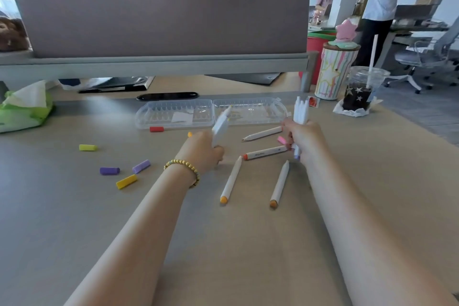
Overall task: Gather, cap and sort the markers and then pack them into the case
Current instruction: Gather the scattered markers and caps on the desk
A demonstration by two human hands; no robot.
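Note:
My left hand (203, 150) grips a blurred bunch of white markers (221, 125), tilted up to the right. My right hand (301, 139) holds another upright bunch of white markers (300, 110). Between and below my hands several uncapped white markers lie loose on the desk, among them two with orange ends (231, 180) (280, 184) and one with a red end (264, 153). Loose caps lie to the left: yellow (87, 147) (126, 181), purple (109, 170) (141, 166), red (156, 129). A pink cap (282, 140) sits by my right hand. The clear plastic case (173, 107) lies open behind them.
A green tissue pack (24, 112) sits at far left. A striped tumbler (332, 72) and an iced drink cup (360, 89) stand at back right. A grey divider panel (161, 15) and a black phone (167, 96) lie behind the case. People stand far right.

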